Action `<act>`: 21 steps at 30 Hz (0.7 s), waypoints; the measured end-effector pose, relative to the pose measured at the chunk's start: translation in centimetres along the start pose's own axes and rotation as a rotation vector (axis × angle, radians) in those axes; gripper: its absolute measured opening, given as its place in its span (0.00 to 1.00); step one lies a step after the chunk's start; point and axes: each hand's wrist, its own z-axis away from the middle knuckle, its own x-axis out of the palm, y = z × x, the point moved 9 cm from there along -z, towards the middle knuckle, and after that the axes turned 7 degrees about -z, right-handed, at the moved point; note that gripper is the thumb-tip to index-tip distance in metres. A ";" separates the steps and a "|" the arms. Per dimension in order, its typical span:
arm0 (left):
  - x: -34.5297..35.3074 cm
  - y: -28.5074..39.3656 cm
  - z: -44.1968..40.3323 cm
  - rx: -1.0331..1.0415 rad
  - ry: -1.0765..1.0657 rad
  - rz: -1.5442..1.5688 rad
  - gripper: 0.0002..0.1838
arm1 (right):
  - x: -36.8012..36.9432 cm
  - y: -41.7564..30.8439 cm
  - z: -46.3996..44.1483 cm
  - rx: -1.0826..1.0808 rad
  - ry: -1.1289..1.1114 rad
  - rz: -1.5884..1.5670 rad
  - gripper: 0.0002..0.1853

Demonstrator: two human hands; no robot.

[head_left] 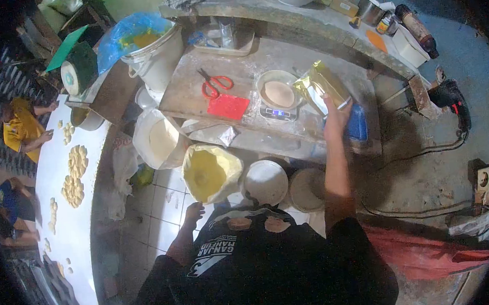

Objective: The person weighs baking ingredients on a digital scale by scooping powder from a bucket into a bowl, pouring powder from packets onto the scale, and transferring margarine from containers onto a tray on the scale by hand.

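Head view. The scale [278, 114] bears a bowl [282, 76] of powder [279, 94]. Just right of the scale, I have the gold packet [323, 82] in the right hand [337, 110], fingers closed on its near side; its long axis appears slanted, the far end toward the bowl. The right hand is nearer. The left hand [194, 212], well left and bodyward of the scale, is loosely curled, visibly empty, beside the bag [207, 175]; contact I cannot tell.
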 end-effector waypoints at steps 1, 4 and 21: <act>-0.2 -0.2 -0.1 -0.006 0.008 -0.003 0.25 | 0.1 -0.3 0.2 0.009 0.025 -0.034 0.45; -0.5 -0.3 0.0 0.025 -0.009 -0.004 0.25 | 0.4 0.2 -0.1 0.004 -0.049 -0.156 0.43; -0.5 1.1 0.0 0.010 0.004 -0.020 0.24 | -1.1 1.2 -0.4 0.034 0.095 0.022 0.43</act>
